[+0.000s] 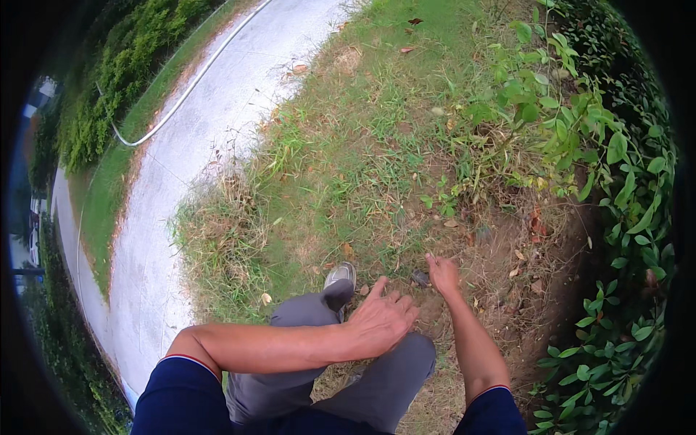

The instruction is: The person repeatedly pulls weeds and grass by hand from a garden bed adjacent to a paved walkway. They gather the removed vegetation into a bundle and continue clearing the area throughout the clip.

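Note:
My left hand (380,322) hovers over my bent knees with its fingers apart and nothing in it. To its right, my right hand (443,274) is low over the bare soil (500,250). Its fingers are curled together, and whatever they may pinch is too small or hidden to name. A small dark lump (420,278), perhaps a stone, lies on the ground just left of the right hand. Sparse grass (370,188) and dry stalks grow in front of both hands. My shoe (341,274) rests on the ground beyond the left hand.
A leafy hedge (623,319) runs along the right side. Tall green weed stems (533,109) lean out at the upper right. A pale concrete path (181,174) curves along the left, with a white hose (190,85) lying across it. A dry grass clump (228,228) borders the path.

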Demonstrator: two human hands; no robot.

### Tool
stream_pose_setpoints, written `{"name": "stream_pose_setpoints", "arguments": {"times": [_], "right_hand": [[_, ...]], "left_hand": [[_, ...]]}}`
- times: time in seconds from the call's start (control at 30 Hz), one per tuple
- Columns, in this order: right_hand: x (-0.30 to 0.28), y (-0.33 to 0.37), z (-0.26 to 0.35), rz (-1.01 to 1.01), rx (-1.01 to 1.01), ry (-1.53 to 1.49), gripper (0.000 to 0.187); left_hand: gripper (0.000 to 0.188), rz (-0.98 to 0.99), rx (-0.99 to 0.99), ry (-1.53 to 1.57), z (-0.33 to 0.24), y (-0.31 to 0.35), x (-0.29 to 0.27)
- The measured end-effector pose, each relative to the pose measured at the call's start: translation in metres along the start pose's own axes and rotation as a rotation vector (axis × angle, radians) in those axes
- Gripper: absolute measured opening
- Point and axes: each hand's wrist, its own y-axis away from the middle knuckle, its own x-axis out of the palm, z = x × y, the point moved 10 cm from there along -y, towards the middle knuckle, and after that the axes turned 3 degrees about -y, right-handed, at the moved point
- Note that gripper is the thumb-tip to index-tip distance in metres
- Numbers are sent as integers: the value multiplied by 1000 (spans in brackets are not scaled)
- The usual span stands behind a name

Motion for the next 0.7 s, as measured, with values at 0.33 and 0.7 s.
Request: {"name": "stream_pose_setpoints", "arguments": {"times": [0.33, 0.7], "right_hand": [[-62, 49, 184, 111, 102, 116, 58], [-210, 168, 181, 113, 353, 206, 58]], "left_hand": [[17, -237, -464, 138, 97, 93, -12], [19, -510, -1452, 153, 243, 383, -181]]}}
